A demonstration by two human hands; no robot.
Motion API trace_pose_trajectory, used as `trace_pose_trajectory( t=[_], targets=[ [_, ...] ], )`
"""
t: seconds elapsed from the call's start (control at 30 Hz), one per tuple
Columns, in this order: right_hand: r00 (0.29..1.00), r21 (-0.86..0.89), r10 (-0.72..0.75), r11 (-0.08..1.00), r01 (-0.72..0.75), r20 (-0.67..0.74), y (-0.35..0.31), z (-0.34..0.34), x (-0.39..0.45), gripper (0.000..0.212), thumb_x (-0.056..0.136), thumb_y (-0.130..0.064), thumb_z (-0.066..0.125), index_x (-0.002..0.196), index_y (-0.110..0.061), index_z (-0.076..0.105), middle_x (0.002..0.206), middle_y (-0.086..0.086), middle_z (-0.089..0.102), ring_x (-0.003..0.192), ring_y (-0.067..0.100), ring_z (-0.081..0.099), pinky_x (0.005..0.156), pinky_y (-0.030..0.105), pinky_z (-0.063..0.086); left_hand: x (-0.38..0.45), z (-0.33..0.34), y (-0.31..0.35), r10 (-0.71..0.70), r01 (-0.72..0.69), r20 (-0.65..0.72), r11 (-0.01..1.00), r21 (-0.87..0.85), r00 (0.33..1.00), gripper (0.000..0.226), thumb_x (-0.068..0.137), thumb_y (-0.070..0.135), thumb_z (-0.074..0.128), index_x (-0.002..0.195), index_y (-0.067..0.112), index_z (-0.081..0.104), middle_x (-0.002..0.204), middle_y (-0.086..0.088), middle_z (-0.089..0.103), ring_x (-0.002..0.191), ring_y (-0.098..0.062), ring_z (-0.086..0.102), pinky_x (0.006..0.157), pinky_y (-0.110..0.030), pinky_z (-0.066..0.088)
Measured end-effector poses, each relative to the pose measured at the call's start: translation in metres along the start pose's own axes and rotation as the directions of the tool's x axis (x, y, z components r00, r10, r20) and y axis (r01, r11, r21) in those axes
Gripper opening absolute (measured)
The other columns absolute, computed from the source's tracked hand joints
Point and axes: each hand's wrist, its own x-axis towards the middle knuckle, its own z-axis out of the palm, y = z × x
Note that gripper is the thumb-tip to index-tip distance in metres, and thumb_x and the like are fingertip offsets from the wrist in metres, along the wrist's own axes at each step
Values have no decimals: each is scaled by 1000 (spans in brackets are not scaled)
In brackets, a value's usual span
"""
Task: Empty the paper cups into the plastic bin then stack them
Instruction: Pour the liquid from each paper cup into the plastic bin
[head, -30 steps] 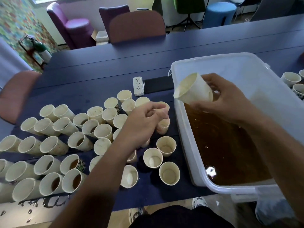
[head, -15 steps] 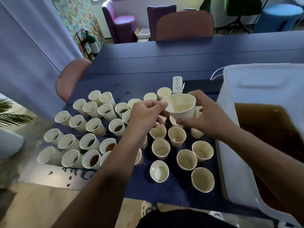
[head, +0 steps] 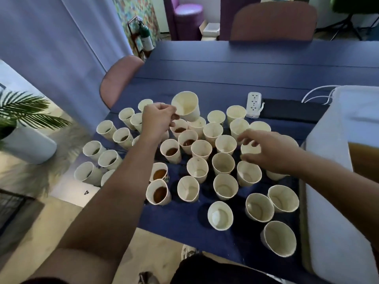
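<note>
Dim, soft daylight — faint shadows, slight blur, wide-angle bending at edges.

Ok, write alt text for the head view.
The left hand holds an empty paper cup tilted above many cups standing on a blue table, some holding brown liquid, while the open right hand reaches over them. A plastic bin of brown liquid sits at right.

Your left hand [head: 158, 117] is pinching the rim of an empty paper cup [head: 187, 105], holding it tilted above the crowd of paper cups [head: 222, 162] standing on the blue table [head: 235, 70]. Your right hand [head: 270, 152] is reaching with fingers spread over a cup [head: 249, 149] near the plastic bin [head: 336, 181], which is holding brown liquid [head: 365, 158]. Several left-side cups, such as one [head: 159, 191], are holding brown liquid. A white power strip [head: 253, 104] is lying behind the cups.
</note>
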Motion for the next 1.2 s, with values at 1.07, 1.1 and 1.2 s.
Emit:
trace_pose_trajectory(
  t=[1.07, 1.1, 1.2],
  targets=[
    [997, 180, 14, 983, -27, 71, -30, 49, 52, 24, 91, -34, 68, 111, -40, 56, 99, -21, 63, 82, 2, 64, 77, 28, 54, 132, 39, -63, -178, -179, 297, 484, 857, 938, 11, 85, -2, 72, 84, 5, 64, 75, -12, 68, 63, -25, 63, 71, -39, 60],
    [998, 179, 15, 983, -27, 64, -29, 48, 51, 23, 91, -34, 68, 111, -39, 57, 98, -21, 63, 81, 1, 64, 77, 28, 53, 130, 38, -62, -169, -191, 297, 462, 866, 940, 17, 82, -5, 74, 80, 7, 61, 79, -13, 67, 63, -25, 60, 65, -37, 56],
    [998, 179, 21, 983, -30, 54, -25, 47, 47, 23, 91, -33, 68, 110, -39, 56, 93, -22, 62, 79, 1, 63, 79, 28, 53, 125, 34, -57, -153, -210, 299, 429, 879, 942, 23, 79, -4, 76, 77, 9, 57, 74, -9, 59, 67, -24, 57, 60, -36, 46]
  ],
)
